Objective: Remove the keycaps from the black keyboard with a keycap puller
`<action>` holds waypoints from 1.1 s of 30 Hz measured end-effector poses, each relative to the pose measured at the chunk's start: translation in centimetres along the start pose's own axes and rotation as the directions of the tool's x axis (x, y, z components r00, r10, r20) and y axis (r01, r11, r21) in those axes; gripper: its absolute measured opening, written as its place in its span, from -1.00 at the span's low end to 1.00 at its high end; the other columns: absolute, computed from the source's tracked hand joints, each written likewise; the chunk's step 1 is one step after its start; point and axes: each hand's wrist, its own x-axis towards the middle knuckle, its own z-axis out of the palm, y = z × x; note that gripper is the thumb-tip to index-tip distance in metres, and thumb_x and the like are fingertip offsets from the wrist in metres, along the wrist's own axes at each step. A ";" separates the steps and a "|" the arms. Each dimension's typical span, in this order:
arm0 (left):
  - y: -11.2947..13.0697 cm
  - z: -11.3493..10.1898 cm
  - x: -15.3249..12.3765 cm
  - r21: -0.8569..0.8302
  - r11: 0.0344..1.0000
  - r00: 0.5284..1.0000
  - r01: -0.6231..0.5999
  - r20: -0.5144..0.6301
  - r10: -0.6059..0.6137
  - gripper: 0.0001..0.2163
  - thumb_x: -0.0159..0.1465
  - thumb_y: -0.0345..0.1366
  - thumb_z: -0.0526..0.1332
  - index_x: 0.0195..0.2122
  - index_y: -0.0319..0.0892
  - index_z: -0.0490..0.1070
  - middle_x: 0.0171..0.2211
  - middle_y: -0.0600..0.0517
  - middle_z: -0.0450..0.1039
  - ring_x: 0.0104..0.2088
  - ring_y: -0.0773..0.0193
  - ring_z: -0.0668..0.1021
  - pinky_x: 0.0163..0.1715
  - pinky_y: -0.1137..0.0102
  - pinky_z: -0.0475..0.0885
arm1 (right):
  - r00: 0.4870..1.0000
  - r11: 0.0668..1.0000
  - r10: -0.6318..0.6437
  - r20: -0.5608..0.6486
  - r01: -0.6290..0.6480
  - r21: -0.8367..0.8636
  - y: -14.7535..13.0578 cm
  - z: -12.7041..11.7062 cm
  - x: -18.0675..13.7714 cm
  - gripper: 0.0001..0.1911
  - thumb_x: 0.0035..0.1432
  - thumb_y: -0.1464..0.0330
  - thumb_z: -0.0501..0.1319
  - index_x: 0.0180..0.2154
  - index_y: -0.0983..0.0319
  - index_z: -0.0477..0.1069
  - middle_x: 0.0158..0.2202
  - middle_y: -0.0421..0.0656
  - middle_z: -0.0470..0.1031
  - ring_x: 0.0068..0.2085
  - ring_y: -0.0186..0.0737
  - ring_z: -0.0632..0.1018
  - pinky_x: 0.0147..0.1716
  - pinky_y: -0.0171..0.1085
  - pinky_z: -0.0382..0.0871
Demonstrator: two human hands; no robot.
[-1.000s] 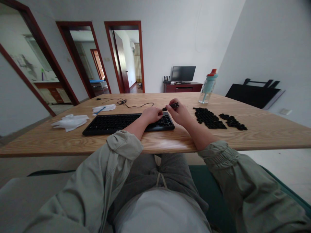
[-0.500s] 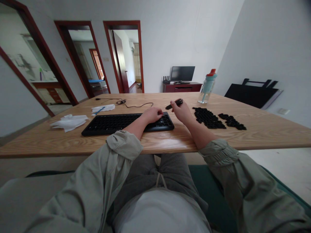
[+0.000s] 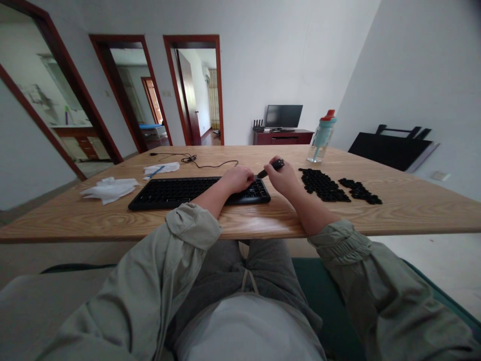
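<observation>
The right hand (image 3: 286,179) is closed around a small dark tool (image 3: 271,167), whose tip slants down toward the right end of the keyboard (image 3: 188,191); what kind of tool it is cannot be made out. The left hand (image 3: 237,179) lies curled on the keyboard's right end, its fingertips hidden, so whether it grips anything cannot be told. The keyboard is black and flat on the counter (image 3: 240,220). At 3 o'clock from the hands lie two heaps of loose black keycaps (image 3: 323,184). A water bottle (image 3: 321,136) stands at 1 o'clock, crumpled tissues (image 3: 108,189) at 9 o'clock, and a cable (image 3: 195,160) at 11 o'clock.
</observation>
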 end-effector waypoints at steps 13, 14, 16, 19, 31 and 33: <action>-2.7 -0.4 -0.8 -0.292 0.939 0.971 0.183 -0.096 -0.220 -0.80 0.25 -0.26 0.21 -0.21 -0.16 0.60 -0.19 -0.03 0.64 -0.23 0.23 0.59 -0.17 0.38 0.46 | 0.988 0.998 0.047 0.149 -0.051 0.024 0.1 0.1 0.2 -0.89 0.12 0.26 0.12 -0.36 0.15 0.33 -0.55 -0.23 0.43 -0.43 -0.17 0.44 -0.35 -0.21 0.27; -2.8 -0.5 -0.9 -0.300 0.935 0.969 0.188 -0.098 -0.226 -0.80 0.25 -0.27 0.21 -0.21 -0.16 0.60 -0.19 -0.04 0.64 -0.23 0.23 0.59 -0.17 0.38 0.46 | 0.986 0.998 0.053 0.159 -0.056 0.019 0.2 0.2 0.2 -0.88 0.12 0.25 0.13 -0.32 0.14 0.33 -0.54 -0.24 0.44 -0.44 -0.18 0.44 -0.35 -0.21 0.28; -2.9 -0.6 -1.0 -0.308 0.933 0.970 0.187 -0.092 -0.225 -0.81 0.24 -0.28 0.21 -0.21 -0.17 0.60 -0.18 -0.04 0.64 -0.24 0.23 0.60 -0.17 0.38 0.47 | 0.984 0.998 0.060 0.168 -0.064 0.020 0.4 0.4 0.1 -0.85 0.12 0.23 0.16 -0.28 0.14 0.33 -0.53 -0.25 0.44 -0.44 -0.18 0.45 -0.34 -0.21 0.29; -2.6 -0.7 -1.0 -0.312 0.932 0.973 0.185 -0.077 -0.219 -0.80 0.24 -0.26 0.22 -0.21 -0.17 0.60 -0.17 -0.05 0.64 -0.23 0.23 0.60 -0.16 0.38 0.47 | 0.986 0.998 0.049 0.160 -0.057 0.042 0.4 0.5 0.1 -0.82 0.10 0.20 0.19 -0.27 0.14 0.34 -0.51 -0.24 0.45 -0.43 -0.18 0.47 -0.35 -0.21 0.30; -2.6 -0.7 -1.1 -0.324 0.931 0.978 0.169 -0.060 -0.198 -0.80 0.26 -0.23 0.23 -0.22 -0.17 0.61 -0.20 -0.05 0.65 -0.23 0.23 0.61 -0.19 0.39 0.47 | 0.973 0.997 0.012 0.231 0.005 -0.074 0.4 0.7 0.2 -0.87 0.12 0.25 0.18 -0.40 0.14 0.30 -0.51 -0.19 0.41 -0.44 -0.18 0.41 -0.42 -0.21 0.23; -2.4 -0.7 -1.1 -0.324 0.931 0.980 0.166 -0.049 -0.191 -0.81 0.25 -0.23 0.24 -0.22 -0.16 0.61 -0.21 -0.03 0.65 -0.23 0.23 0.61 -0.19 0.40 0.47 | 0.960 0.999 -0.001 0.280 0.014 -0.045 0.5 0.8 0.2 -0.90 0.13 0.27 0.16 -0.39 0.13 0.29 -0.53 -0.22 0.38 -0.46 -0.19 0.40 -0.43 -0.22 0.23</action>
